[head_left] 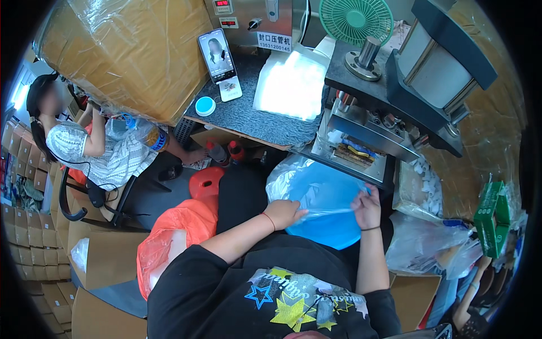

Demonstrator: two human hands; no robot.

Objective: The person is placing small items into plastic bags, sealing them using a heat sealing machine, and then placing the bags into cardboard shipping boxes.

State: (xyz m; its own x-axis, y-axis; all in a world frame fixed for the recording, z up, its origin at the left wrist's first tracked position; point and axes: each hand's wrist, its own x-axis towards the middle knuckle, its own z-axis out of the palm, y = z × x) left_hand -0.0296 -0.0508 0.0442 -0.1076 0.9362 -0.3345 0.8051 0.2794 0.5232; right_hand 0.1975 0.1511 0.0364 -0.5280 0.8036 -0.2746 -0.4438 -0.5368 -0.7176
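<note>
Left grip (285,213) and right grip (367,208) pinched clear plastic (330,211) above a blue tub (324,233)

On the left, the fingers were curled closed, with thumb and forefinger nipping one end of the plastic. On the right, thumb and fingertips met on the other end, while some of the fingers stood loosely raised. The plastic ran between the two in a narrow, nearly level band over the mouth of the tub; being held from both ends probably drew it straight. Whether it was joined to the clear bag (281,179) at the tub's far left side could not be told.

The tub stood close in front of the person and below the press (361,121), likely so that both were within easy reach. Coloured strips (355,153) lay under the press head, too small to make out.

On the cloth-covered surface (248,120), a phone (217,56) leaned back in a white stand (230,90), presumably angled to show its screen to the person. A small round jar (205,106) sat just beside the stand. Behind the press, a green fan (357,20) faced the seat, perhaps for cool air. A red bag (195,221) bulged near the left forearm
</note>
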